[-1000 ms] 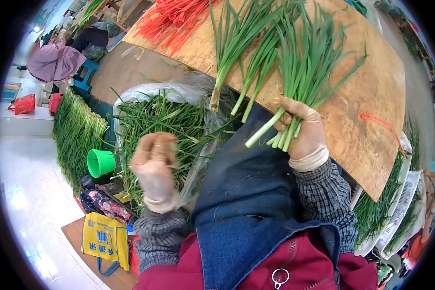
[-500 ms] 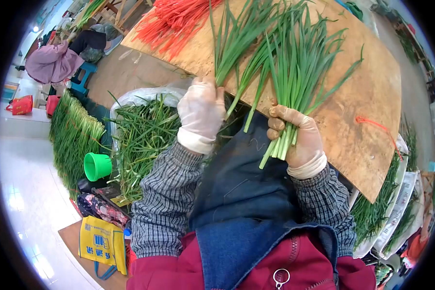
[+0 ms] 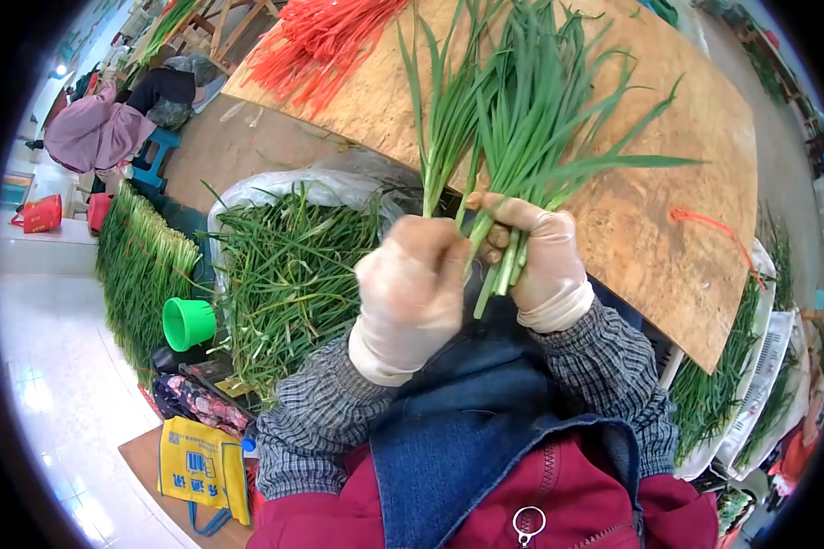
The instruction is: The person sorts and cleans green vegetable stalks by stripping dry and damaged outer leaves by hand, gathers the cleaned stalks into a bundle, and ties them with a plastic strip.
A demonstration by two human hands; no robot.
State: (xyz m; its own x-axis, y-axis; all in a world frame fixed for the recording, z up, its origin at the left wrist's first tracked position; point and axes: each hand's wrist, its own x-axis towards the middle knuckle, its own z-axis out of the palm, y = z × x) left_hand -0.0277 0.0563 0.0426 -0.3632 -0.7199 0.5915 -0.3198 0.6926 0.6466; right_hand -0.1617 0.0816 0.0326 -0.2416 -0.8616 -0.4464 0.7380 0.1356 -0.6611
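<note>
Both hands wear thin whitish gloves. My right hand [image 3: 545,261] is closed round the lower stalks of a bunch of green leafy stems [image 3: 531,137], whose leaves fan out over the wooden board [image 3: 687,201]. My left hand [image 3: 412,293] is beside it, somewhat blurred, its fingers closed at the base of a smaller clump of stems [image 3: 444,137]. The cut ends of the bunch point down toward my lap, below my right fingers. What lies inside my left fingers is partly hidden.
Red strips [image 3: 316,46] lie at the board's back left; a red tie [image 3: 705,218] sits at right. Left of my lap is a plastic-lined container of loose greens [image 3: 288,265], then a green bucket [image 3: 189,324], stacked greens [image 3: 146,274] and a yellow bag [image 3: 201,467]. Another person [image 3: 96,133] sits far left.
My left hand came up from over the loose greens to the smaller clump, then drew it toward my right hand. My right hand moved slightly left with the bunch.
</note>
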